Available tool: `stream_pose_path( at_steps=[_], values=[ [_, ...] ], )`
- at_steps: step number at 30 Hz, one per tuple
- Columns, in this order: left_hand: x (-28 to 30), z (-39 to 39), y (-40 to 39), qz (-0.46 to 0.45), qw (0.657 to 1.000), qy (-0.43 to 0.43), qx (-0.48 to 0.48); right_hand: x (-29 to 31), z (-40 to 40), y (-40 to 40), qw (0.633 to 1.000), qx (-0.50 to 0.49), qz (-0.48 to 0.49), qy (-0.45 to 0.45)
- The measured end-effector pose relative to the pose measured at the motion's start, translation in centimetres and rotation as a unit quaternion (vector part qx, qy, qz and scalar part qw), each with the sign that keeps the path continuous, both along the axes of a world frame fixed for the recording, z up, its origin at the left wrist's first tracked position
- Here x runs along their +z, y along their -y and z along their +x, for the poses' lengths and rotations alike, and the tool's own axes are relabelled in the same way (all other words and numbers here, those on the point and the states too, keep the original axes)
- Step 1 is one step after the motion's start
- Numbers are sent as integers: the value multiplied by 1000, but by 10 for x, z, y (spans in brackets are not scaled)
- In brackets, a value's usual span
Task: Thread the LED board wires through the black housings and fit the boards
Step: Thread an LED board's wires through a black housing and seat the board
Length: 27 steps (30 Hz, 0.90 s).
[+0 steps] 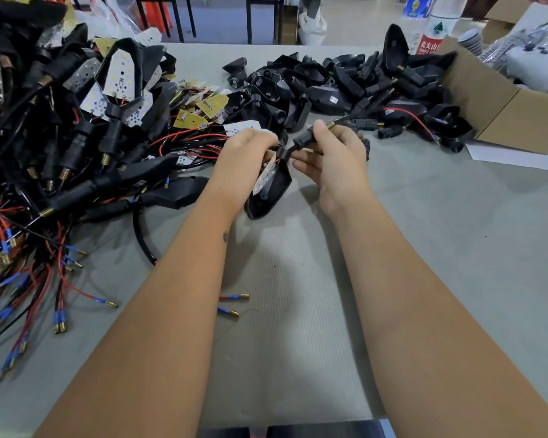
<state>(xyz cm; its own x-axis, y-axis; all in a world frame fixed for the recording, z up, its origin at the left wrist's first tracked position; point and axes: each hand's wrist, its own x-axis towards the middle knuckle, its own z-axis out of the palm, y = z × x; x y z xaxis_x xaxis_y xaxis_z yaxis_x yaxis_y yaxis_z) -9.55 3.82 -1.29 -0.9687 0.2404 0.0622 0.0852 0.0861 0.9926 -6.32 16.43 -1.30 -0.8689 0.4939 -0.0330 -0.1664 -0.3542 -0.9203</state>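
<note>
I hold one black housing (271, 192) over the middle of the grey table (456, 248). A white LED board (264, 177) lies tilted in its open side, with red wire showing at its top. My left hand (241, 162) grips the housing and board from the left. My right hand (336, 159) pinches the housing's black stem (302, 139), which ends in a brass thread at my thumb tip. Two loose wire ends with blue sleeves (233, 305) lie on the table between my forearms.
A heap of assembled housings with red and black wires (70, 147) fills the left side. Loose LED boards (200, 115) lie behind my hands. A pile of black housings (329, 86) spreads at the back right beside a cardboard box (494, 112). Bottles (437, 23) stand behind.
</note>
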Motion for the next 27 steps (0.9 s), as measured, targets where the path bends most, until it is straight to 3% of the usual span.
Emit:
stream_pose_path(
  at_steps=[3,8,10,15,21,27],
  values=[
    [0,-3,6,-9,1000,16,-17,-2,-3,-5,997,-53,-58,-2],
    [-2,4,10,-53,991,-99,-73,-6,-6,-11,986,-93,-133,-25],
    [-3,4,9,-79,988,-124,-53,-6,-6,-12,985,-88,-147,-29],
    [-4,-1,8,-71,984,-162,25,-5,-3,-9,995,-8,-93,-27],
    [-3,0,7,-28,983,-177,46,-4,1,-3,997,68,-20,-29],
    [-3,0,2,-24,987,-135,83,-6,-2,0,997,36,-44,-49]
  ],
)
